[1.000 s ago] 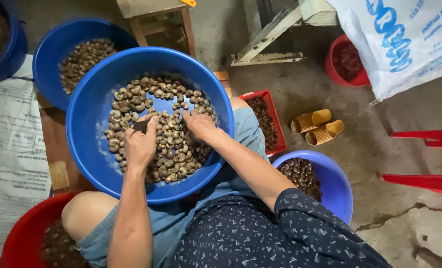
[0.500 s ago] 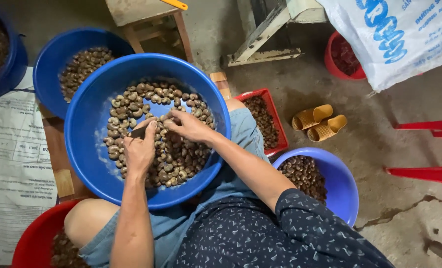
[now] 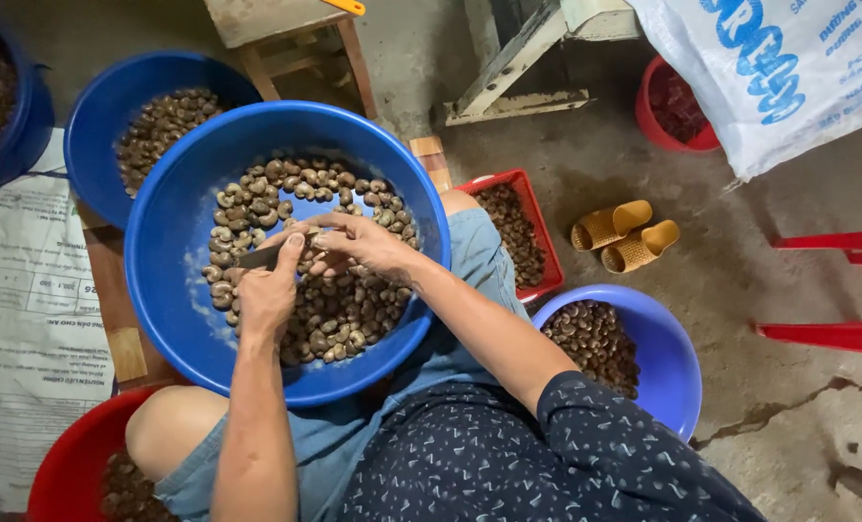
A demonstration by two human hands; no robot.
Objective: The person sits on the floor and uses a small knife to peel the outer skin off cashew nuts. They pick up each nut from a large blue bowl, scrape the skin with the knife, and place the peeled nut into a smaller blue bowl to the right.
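blue basins: 4 (image 3: 170,290) | red containers: 3 (image 3: 537,232) | yellow slippers: 2 (image 3: 610,224) | knife: 1 (image 3: 262,256) | hands: 2 (image 3: 266,295)

Nut-shelling workshop — basins of nuts (image 3: 334,300), sack (image 3: 779,77), concrete floor (image 3: 643,184)

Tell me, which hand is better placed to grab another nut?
Probably the right hand: its fingers hover over the brown nuts in the big blue plastic basin, while the left hand grips a dark blade.
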